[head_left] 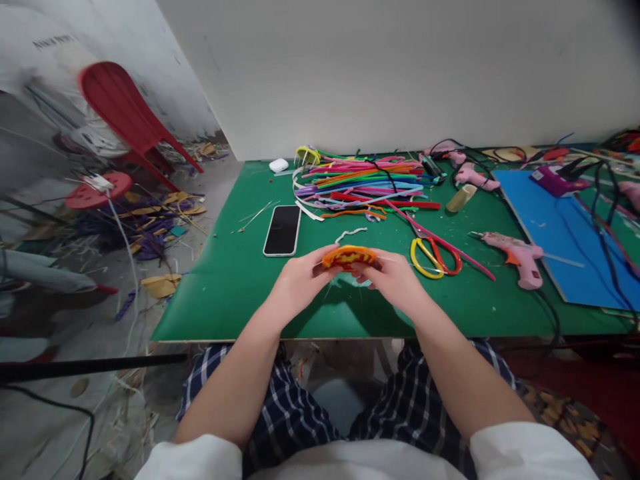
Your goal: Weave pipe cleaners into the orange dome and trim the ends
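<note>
Between both hands, just above the near part of the green table, is a flat fuzzy orange, yellow and dark red pipe-cleaner piece (349,256). My left hand (304,275) grips its left end, and my right hand (393,277) grips its right end with the thumb on the near face. Thin clear strands show around the fingers. A short white pipe cleaner (350,233) lies just beyond the piece. Right of my right hand are scissors (434,257) with yellow and red handles, a long pink pipe cleaner (463,252) crossing them.
A phone (283,231) lies left of the hands. Behind is a heap of coloured pipe cleaners (365,181). A pink glue gun (520,257) with a cord rests at right by a blue board (550,227). A red chair (117,100) stands on the littered floor at left.
</note>
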Demonstrator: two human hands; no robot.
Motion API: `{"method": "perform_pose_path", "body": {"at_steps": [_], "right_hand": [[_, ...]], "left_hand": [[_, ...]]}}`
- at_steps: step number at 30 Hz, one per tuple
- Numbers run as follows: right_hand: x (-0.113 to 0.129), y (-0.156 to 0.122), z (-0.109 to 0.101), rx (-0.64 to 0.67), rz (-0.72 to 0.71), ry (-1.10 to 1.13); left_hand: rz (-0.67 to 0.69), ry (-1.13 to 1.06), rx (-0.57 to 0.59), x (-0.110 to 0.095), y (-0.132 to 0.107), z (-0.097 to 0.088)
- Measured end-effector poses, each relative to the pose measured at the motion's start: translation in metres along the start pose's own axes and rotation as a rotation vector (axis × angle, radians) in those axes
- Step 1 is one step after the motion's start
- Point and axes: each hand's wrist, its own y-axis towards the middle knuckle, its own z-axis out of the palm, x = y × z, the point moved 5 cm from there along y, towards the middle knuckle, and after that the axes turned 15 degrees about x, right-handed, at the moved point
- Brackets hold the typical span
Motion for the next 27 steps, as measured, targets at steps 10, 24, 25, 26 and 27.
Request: {"method": "perform_pose_path", "body": {"at_steps": [10, 24, 25, 26, 27], "right_hand": [[-0.024, 0.007, 0.000, 0.215, 0.151, 0.905], [-0.030, 0.014, 0.011, 0.244, 0.119, 0.968], [-0.030, 0.015, 0.012, 0.239, 0.115, 0.962], [-0.031, 0.015, 0.012, 0.234, 0.111, 0.958], [-0.031, 0.015, 0.013, 0.233, 0.105, 0.954]], "left_hand": [[0.150, -0.398, 0.002, 0.010, -0.017, -0.050], [0.195, -0.550, -0.144, 0.036, 0.006, -0.035], [0.199, -0.563, -0.084, 0.035, 0.009, -0.030], [0.200, -0.565, -0.023, 0.034, 0.011, -0.024], [0.194, -0.565, 0.030, 0.032, 0.012, -0.018]]}}
